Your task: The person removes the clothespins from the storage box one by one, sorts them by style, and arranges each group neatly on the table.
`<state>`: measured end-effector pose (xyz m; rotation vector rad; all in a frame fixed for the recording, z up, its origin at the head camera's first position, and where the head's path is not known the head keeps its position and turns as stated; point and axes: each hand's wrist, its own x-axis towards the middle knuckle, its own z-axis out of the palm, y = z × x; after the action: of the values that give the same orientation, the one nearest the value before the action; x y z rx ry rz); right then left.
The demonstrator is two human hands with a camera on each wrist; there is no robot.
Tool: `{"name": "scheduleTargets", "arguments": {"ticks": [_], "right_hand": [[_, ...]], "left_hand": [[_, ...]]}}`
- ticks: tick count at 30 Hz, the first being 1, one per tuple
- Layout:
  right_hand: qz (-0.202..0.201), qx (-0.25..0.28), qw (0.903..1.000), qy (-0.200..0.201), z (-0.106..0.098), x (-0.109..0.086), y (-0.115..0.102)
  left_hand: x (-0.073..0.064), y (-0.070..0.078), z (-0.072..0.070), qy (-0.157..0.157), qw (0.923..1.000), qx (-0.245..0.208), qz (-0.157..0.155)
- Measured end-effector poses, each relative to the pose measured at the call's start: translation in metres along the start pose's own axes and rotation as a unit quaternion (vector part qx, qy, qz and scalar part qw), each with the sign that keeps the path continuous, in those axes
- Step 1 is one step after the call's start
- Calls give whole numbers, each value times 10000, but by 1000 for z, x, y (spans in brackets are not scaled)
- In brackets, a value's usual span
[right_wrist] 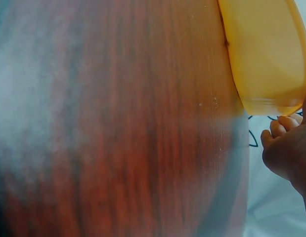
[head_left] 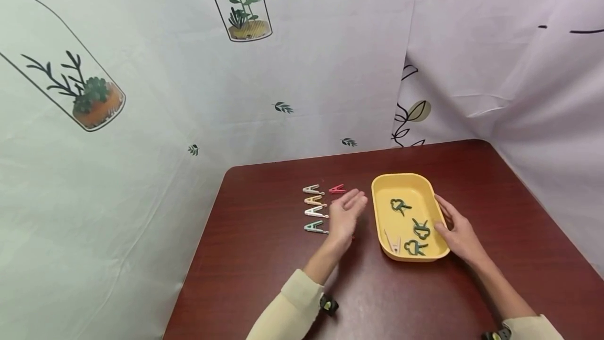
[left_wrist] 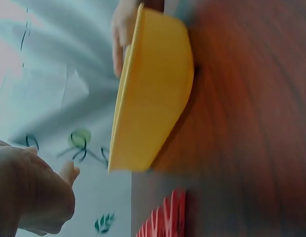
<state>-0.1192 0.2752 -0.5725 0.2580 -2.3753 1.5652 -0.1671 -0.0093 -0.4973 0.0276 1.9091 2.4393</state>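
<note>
My right hand (head_left: 461,235) grips the right wall of a yellow plastic tray (head_left: 388,180), thumb at the rim and fingers outside. Inside the tray lie three dark green plant clips (head_left: 421,231) and a pale pink clothespin (head_left: 394,245). Between the tray and the clothespin rows my left hand (head_left: 344,219) hovers above the table, fingers extended, with nothing visible in its grasp. Left of it a column of clothespins holds grey, yellow, white (head_left: 315,212) and green (head_left: 315,227) ones. Red clothespins (left_wrist: 168,215) stand in a row, partly hidden by the left hand in the head view.
The dark red-brown table (head_left: 406,298) has rounded far corners. A pale curtain (head_left: 302,77) printed with plants hangs behind it and along the sides. Black straps with small devices (head_left: 329,304) sit at both wrists.
</note>
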Motion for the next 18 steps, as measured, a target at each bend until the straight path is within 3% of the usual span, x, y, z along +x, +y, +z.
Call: {"name": "scheduleTargets", "arguments": {"ticks": [4,9,18], "right_hand": [[-17,-18,10000,-9,0,1,0],[5,-1,10000,4,1,1,0],[56,-5,10000,-5,0,2,0]], "left_hand": [[-11,-10,20,-260,9984,80,-486],[-20,-17,34,-505,9913,433,-1135],[-32,-15,46,-637,9842,1214,-1121]]}}
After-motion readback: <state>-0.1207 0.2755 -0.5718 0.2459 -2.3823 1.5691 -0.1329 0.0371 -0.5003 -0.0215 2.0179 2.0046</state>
